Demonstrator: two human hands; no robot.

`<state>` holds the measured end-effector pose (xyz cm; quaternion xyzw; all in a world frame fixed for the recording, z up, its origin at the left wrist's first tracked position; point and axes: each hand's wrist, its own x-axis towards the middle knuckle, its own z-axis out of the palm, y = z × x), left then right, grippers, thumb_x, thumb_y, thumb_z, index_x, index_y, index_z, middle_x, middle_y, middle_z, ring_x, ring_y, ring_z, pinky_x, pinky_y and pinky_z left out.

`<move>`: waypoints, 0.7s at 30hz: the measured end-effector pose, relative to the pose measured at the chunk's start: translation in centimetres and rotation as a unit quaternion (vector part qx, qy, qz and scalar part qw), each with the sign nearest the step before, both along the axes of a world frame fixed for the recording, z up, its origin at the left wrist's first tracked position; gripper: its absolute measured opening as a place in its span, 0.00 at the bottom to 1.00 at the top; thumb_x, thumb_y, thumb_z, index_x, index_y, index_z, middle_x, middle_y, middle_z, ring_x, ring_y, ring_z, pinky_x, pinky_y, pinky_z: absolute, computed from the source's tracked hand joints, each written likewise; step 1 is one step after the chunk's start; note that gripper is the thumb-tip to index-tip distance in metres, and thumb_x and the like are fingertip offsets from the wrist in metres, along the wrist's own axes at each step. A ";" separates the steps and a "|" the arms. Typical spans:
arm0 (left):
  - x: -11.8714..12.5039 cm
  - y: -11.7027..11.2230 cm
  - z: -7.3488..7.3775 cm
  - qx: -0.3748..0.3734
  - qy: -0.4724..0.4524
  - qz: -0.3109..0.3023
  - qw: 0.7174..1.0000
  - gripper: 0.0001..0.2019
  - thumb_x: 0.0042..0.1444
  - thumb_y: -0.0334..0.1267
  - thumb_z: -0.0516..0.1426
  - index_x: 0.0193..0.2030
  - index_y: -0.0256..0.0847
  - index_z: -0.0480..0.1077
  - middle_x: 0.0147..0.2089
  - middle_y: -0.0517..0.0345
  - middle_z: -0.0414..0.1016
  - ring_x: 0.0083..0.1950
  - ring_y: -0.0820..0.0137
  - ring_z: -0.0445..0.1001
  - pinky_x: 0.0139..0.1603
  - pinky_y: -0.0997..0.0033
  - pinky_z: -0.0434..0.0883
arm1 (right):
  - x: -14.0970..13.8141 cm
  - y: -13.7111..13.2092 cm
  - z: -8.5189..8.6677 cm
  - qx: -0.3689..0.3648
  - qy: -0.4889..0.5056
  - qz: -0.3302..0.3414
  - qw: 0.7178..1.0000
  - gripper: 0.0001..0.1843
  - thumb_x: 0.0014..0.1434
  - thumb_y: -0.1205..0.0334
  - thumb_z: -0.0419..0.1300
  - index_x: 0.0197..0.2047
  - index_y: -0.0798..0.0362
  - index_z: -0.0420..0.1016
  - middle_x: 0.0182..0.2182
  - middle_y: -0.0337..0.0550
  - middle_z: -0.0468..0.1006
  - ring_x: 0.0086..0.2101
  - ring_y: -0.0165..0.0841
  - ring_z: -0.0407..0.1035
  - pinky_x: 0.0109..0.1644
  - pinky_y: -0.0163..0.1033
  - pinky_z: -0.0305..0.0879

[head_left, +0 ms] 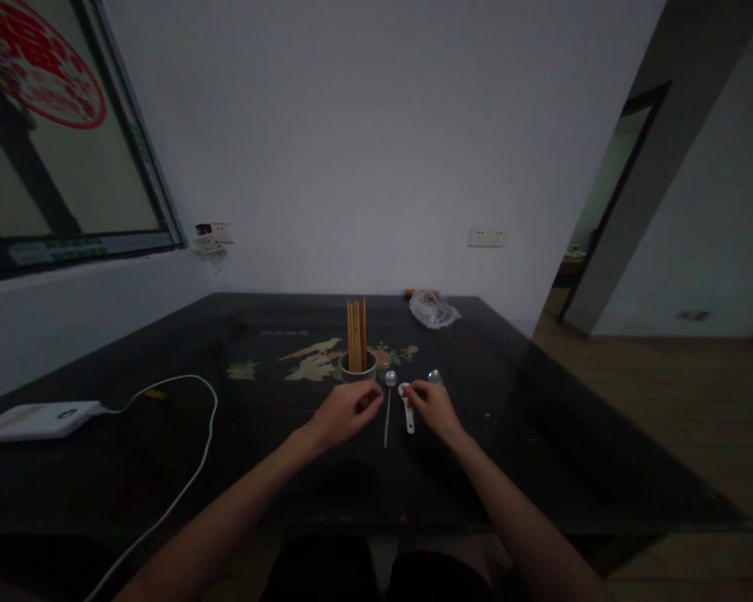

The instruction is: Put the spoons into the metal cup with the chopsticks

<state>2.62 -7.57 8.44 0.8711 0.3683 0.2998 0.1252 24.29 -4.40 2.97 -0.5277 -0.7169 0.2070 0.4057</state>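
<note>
My left hand (350,411) is closed, fingers curled, just in front of a cup (359,375) that holds several upright wooden chopsticks (356,334). Whatever is inside those curled fingers, if anything, is hidden. Right beside it a long-handled metal spoon (387,414) lies on the dark table, bowl pointing away from me. My right hand (437,407) pinches at the bowl end of a short white spoon (409,418), whose handle points towards me. Behind that hand shows the bowl of another metal spoon (435,376); its handle is hidden.
The dark glossy table (301,485) has a bird and flower picture on its top. A crumpled clear plastic bag (432,309) lies at the back by the wall. At left, a white device (38,420) trails a white cable (210,435). A dark flat object (583,443) lies at right.
</note>
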 end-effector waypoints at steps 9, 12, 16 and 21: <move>6.7 1.2 -2.4 -0.039 0.292 0.197 0.935 0.15 0.59 0.40 0.50 0.49 0.34 0.66 0.40 0.40 0.76 0.43 0.54 0.76 0.40 0.59 0.71 | 0.8 0.3 0.2 -0.012 -0.004 -0.022 1.000 0.15 0.58 0.55 0.53 0.28 0.54 0.76 0.21 0.41 0.77 0.24 0.31 0.70 0.29 0.32 0.59; 7.0 1.7 -3.4 -0.050 0.300 0.214 0.928 0.15 0.60 0.39 0.50 0.49 0.32 0.66 0.41 0.39 0.76 0.44 0.54 0.76 0.41 0.59 0.72 | 0.8 0.2 0.3 -0.016 0.008 -0.014 1.000 0.15 0.58 0.56 0.53 0.28 0.54 0.76 0.21 0.41 0.77 0.23 0.31 0.70 0.28 0.32 0.59; 6.9 1.8 -3.8 -0.058 0.312 0.219 0.923 0.14 0.60 0.38 0.49 0.48 0.31 0.67 0.42 0.38 0.76 0.46 0.54 0.75 0.43 0.59 0.71 | 0.8 0.3 0.2 -0.022 0.006 -0.011 1.000 0.15 0.58 0.56 0.53 0.28 0.54 0.76 0.21 0.41 0.77 0.23 0.30 0.70 0.28 0.31 0.59; 6.6 1.6 -3.4 -0.067 0.317 0.213 0.922 0.15 0.60 0.36 0.47 0.46 0.31 0.70 0.42 0.37 0.76 0.46 0.54 0.75 0.43 0.58 0.71 | 0.8 0.5 -0.1 -0.028 0.006 -0.010 1.000 0.14 0.58 0.57 0.54 0.28 0.54 0.75 0.21 0.41 0.78 0.23 0.30 0.70 0.28 0.31 0.59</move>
